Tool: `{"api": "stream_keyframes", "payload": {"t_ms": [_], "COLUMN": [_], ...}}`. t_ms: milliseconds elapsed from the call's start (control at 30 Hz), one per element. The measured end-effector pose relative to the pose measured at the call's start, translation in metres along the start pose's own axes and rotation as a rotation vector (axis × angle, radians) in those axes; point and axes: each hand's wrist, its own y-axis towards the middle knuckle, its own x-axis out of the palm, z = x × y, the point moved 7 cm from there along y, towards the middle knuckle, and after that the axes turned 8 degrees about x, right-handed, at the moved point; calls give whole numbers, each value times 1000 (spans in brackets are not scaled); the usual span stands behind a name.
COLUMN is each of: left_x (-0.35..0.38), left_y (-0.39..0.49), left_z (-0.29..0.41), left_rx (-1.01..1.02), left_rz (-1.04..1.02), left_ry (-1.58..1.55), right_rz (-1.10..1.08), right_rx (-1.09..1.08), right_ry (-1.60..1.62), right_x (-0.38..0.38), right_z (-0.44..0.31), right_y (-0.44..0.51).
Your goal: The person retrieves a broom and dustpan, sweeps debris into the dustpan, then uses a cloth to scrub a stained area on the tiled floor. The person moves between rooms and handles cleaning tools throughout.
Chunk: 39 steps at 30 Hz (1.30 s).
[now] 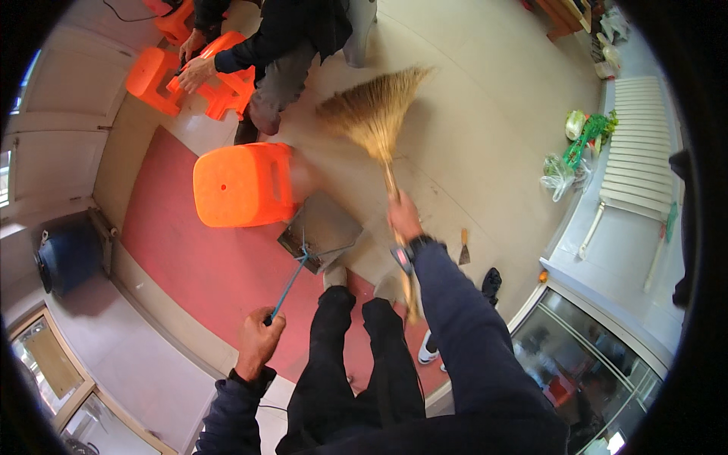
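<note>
My right hand (pixel 404 216) is closed around the handle of a straw broom (pixel 382 119). The broom's bristles fan out ahead of me, their ends slightly blurred. My left hand (pixel 259 338) grips the blue handle of a dustpan (pixel 330 220). That dustpan lies just beyond my shoes, with some dark debris near its rear edge. An orange plastic stool (pixel 242 183) stands right beside the dustpan, on its far left side. To the right of my right arm, a putty knife (pixel 464 247) with a wooden handle lies on the floor.
A seated person (pixel 270 62) handles orange stools (pixel 152 79) at the upper left. A red mat (pixel 187 244) covers part of the tiled floor. Vegetables and plastic bags (pixel 571 156) lie beside a white radiator (pixel 637 148) at right. A blue barrel (pixel 71 250) is at left.
</note>
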Motion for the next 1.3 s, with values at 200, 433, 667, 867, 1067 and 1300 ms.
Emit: {"api": "stream_keyframes", "payload": {"t_ms": [200, 433, 667, 867, 1067, 1300], "left_x": [9, 12, 16, 4, 1, 21], "left_y": [18, 34, 34, 41, 40, 18], "left_z": [31, 52, 59, 33, 16, 70], "left_rx": [68, 82, 55, 83, 96, 183], "left_rz": [74, 19, -16, 47, -7, -105], "left_ry": [12, 67, 78, 59, -22, 201], "right_rz": [-90, -141, -268, -193, 196, 442], "right_rx": [48, 181, 549, 522, 255, 127], "right_ry": [340, 37, 226, 301, 3, -695], "right_x": [106, 34, -45, -70, -148, -262], "right_z": [-98, 78, 178, 172, 176, 185], "right_y": [134, 9, -227, -314, -267, -106]}}
